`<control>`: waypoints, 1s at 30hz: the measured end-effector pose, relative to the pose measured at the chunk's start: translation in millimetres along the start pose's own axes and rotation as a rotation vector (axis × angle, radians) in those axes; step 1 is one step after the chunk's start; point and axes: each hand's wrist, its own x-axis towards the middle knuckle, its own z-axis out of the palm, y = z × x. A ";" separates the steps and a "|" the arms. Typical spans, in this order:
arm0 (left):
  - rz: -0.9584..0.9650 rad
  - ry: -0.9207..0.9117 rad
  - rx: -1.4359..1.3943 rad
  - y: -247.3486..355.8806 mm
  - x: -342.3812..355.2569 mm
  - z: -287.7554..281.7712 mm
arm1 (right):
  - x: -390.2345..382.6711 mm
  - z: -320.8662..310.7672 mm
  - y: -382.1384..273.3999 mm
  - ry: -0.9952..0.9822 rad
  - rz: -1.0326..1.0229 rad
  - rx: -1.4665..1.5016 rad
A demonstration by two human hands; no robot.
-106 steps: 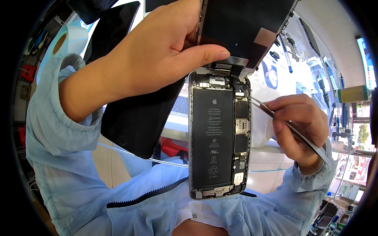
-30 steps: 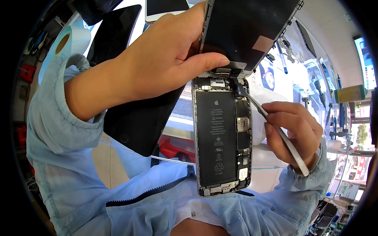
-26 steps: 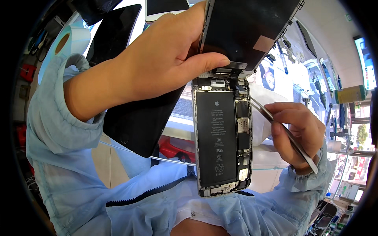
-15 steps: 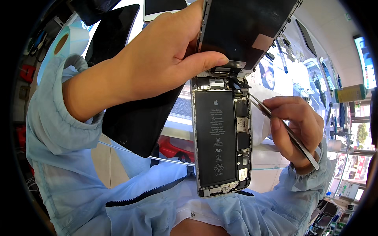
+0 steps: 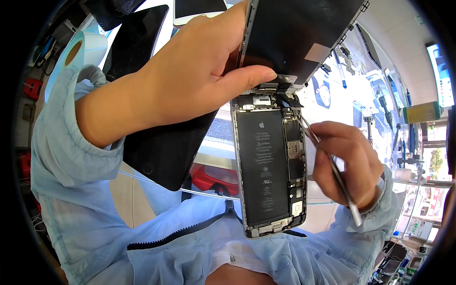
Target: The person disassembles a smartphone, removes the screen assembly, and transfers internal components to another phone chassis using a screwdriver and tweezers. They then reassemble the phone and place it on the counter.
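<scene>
My left hand (image 5: pixel 180 80) is closed on the black screen assembly (image 5: pixel 299 28), its thumb across the lower edge, raised above the opened phone body (image 5: pixel 263 171), which shows a battery and circuit parts. Small ribbon connectors (image 5: pixel 288 101) sit where the two halves meet. My right hand (image 5: pixel 351 166) grips steel tweezers (image 5: pixel 343 187), their tips at the body's upper right edge by the connectors; whether they pinch anything is too small to tell. Beneath my left wrist lies a dark device with a round button (image 5: pixel 166 147).
Upper left are a black phone (image 5: pixel 135 35), a white-framed device (image 5: pixel 199 7) and a label roll (image 5: pixel 76 52). A red object (image 5: pixel 213 178) is behind the phone body. On the right stand small tools (image 5: pixel 385 111), a yellow-green container (image 5: pixel 422 113) and a lit screen (image 5: pixel 441 71).
Over the last half second my right hand has moved left and turned, so the tweezers slope more steeply. The phone body's lower end has shifted slightly right. My left hand keeps its grip.
</scene>
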 end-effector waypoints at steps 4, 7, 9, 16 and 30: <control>0.003 -0.011 0.057 1.4 -1.4 -1.9 | -0.7 15.0 0.2 0.119 -0.207 -0.206; 0.047 -0.011 0.011 -5.9 -1.8 -0.2 | -2.5 19.2 4.6 0.135 -0.294 -0.296; -0.033 -0.033 -0.043 5.0 -2.1 3.1 | -1.9 19.8 5.7 0.138 -0.294 -0.318; 0.028 -0.060 0.032 1.9 -0.6 -2.6 | -4.4 1.8 -5.3 0.032 -0.188 -0.150; 0.051 0.273 -0.305 -13.8 7.2 -4.0 | -2.6 -12.9 33.4 -0.042 0.236 -0.345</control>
